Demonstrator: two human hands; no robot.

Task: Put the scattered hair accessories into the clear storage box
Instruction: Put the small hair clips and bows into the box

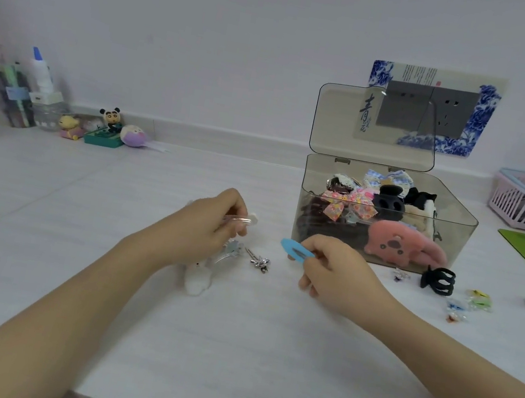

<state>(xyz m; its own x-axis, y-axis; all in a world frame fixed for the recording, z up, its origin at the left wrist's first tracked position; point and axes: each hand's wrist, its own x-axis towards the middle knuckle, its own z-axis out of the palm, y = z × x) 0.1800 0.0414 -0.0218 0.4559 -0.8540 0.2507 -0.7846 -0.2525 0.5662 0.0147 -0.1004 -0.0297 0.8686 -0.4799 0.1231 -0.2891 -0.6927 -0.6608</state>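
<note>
The left hand (pixel 215 222) pinches a thin pinkish hair clip (pixel 239 219) with a white tip between thumb and fingers, held just above the white table (pixel 229 349). The right hand (pixel 329 269) pinches one end of a blue snap clip (pixel 296 249), which points left, near the front left corner of the clear storage box (pixel 386 216). The box stands right of centre with its lid (pixel 374 127) raised upright, already holding bows, a black claw and a pink plush piece (pixel 402 248). Below the left hand lie a white fluffy clip (pixel 197 278), a pale blue clip (pixel 233 249) and silver pins (pixel 259 262). Right of the box's near side sit a black claw clip (pixel 438 280) and small coloured clips (pixel 476 300), apart from one another.
</note>
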